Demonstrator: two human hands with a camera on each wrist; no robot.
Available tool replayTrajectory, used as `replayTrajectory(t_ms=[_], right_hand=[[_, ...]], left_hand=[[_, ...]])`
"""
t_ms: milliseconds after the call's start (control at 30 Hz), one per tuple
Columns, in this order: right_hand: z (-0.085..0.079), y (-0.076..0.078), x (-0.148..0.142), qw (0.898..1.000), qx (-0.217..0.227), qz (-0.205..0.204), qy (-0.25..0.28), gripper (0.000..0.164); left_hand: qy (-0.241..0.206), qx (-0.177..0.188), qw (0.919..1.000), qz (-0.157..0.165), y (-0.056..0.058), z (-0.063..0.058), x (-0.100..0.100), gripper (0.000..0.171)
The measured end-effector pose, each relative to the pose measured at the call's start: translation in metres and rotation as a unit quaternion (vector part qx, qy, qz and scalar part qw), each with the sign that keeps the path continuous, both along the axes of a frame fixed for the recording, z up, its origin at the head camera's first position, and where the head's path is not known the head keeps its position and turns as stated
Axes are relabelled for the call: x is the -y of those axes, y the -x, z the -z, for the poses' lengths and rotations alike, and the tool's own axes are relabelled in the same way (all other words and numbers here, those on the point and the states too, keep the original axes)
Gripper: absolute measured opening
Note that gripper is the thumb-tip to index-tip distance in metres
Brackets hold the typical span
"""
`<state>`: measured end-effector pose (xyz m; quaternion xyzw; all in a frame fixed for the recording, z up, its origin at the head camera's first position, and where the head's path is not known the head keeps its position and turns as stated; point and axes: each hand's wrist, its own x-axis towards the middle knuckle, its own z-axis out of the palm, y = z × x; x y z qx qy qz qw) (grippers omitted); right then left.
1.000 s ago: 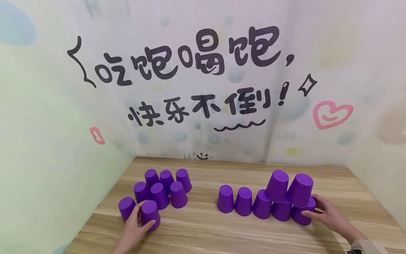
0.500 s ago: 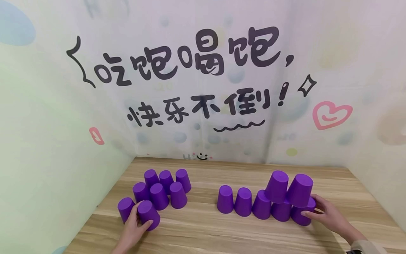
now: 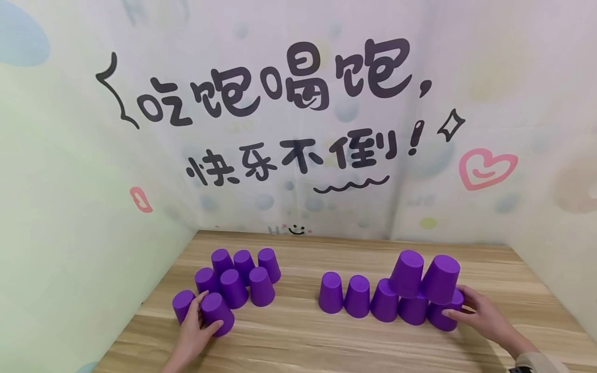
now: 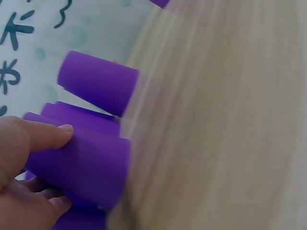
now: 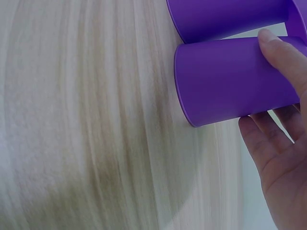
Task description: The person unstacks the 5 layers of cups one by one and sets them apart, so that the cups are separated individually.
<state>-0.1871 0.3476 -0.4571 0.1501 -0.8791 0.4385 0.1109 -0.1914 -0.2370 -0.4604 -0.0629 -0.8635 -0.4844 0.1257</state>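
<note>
My left hand (image 3: 193,329) holds an upside-down purple cup (image 3: 219,316) between thumb and fingers at the front of the left group. That cup leans slightly, its top toward the left. In the left wrist view the thumb lies along the near side of the same cup (image 4: 81,163), and fingertips show under it. On the right, my right hand (image 3: 485,321) grips the end cup (image 3: 440,315) of a bottom row, thumb in front and fingers behind. Two more cups, one an upper cup (image 3: 407,274) and the other beside it (image 3: 440,280), stand on that row's right part.
Several upside-down purple cups, among them a front-left cup (image 3: 182,305) and a middle cup (image 3: 234,289), stand close around the left hand. The bottom row runs left to its end cup (image 3: 331,292). Behind the wooden table (image 3: 298,347) rises a printed wall (image 3: 289,207).
My left hand and its cup have shifted slightly left, and the cup has gone from nearly upright to leaning. The right hand and the stacked cups stay where they were.
</note>
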Motion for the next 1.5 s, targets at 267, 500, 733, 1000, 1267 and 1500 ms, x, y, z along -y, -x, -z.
replayTrajectory(t_ms=[267,500,733,1000,1267,1500], right_hand=[[0.002,0.000,-0.001,1.000,-0.011,-0.002,-0.002,0.047],[0.003,0.000,-0.002,1.000,-0.007,-0.003,-0.002,0.047],[0.001,0.001,-0.002,1.000,0.002,0.012,-0.011,0.048],[0.001,0.001,-0.002,1.000,0.009,0.015,-0.016,0.050],[0.003,-0.001,-0.002,1.000,-0.003,0.007,-0.009,0.048],[0.003,0.000,-0.002,1.000,0.004,0.013,-0.012,0.050]], left_hand=[[0.030,-0.084,0.9957,0.026,0.007,-0.036,-0.003,0.066],[0.039,-0.115,0.9901,0.071,0.022,-0.072,-0.033,0.065],[-0.013,-0.136,0.9799,0.145,0.039,-0.081,-0.105,0.061],[0.002,-0.116,0.9608,0.252,0.043,-0.075,-0.199,0.060],[0.084,-0.133,0.9338,0.322,0.050,-0.084,-0.264,0.061],[0.149,-0.097,0.9269,0.331,0.060,-0.091,-0.304,0.067]])
